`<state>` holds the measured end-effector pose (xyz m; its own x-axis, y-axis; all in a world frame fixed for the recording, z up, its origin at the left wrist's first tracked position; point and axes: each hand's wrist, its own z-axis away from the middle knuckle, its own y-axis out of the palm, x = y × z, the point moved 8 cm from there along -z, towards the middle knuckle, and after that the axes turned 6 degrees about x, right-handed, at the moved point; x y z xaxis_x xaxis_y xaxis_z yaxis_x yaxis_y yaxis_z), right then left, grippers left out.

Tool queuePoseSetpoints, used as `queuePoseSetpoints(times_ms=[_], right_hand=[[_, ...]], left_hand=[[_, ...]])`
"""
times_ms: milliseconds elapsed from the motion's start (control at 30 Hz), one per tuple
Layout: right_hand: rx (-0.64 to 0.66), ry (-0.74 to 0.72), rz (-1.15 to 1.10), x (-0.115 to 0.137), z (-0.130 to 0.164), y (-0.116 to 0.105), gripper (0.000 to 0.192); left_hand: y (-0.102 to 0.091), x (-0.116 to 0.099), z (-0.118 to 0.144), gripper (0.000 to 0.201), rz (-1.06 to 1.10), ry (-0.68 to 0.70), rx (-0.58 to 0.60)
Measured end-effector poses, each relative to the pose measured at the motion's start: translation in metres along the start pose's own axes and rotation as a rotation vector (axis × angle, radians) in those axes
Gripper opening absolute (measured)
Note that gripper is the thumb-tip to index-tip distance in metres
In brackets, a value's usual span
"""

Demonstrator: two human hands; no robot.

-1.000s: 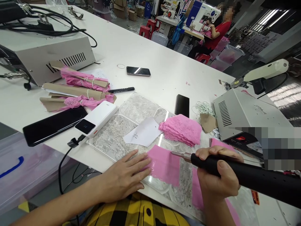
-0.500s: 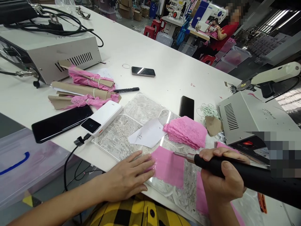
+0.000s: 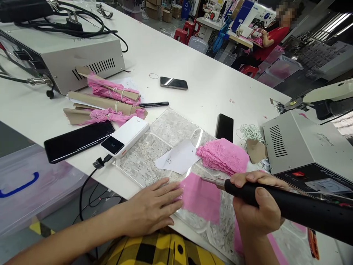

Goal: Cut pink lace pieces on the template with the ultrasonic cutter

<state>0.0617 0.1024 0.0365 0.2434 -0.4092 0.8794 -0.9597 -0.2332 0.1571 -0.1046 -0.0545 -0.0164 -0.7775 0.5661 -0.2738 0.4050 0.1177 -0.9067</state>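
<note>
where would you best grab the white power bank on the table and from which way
Grip the white power bank across its two long edges near the middle, coming from above. It lies flat with its cable plugged into the near end, so avoid that end.

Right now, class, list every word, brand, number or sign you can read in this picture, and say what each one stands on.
"JUKI": sewing machine in the background; small, just readable.
Pen marks on the paper slip: handwritten, unreadable.
Print on the power bank and its screen: too small.
Lettering on the grey machine's panel: blurred.
Mark on the blue box at the back: unclear.
Nothing else is readable.
</note>
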Motion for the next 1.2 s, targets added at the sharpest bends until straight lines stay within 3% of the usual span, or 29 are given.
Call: queuePoseSetpoints(times_ms=[467,1200], right_hand=[[0.013,0.039,-0.056,-0.007,-0.004,0.024,0.012],[0.059,0.091,-0.086,-0.010,0.005,0.032,0.012]], left_hand=[[-0.003,-0.001,0.009,0.040,0.030,0.005,0.019],[-0.007,-0.001,0.019,0.037,0.031,-0.034,-0.005]])
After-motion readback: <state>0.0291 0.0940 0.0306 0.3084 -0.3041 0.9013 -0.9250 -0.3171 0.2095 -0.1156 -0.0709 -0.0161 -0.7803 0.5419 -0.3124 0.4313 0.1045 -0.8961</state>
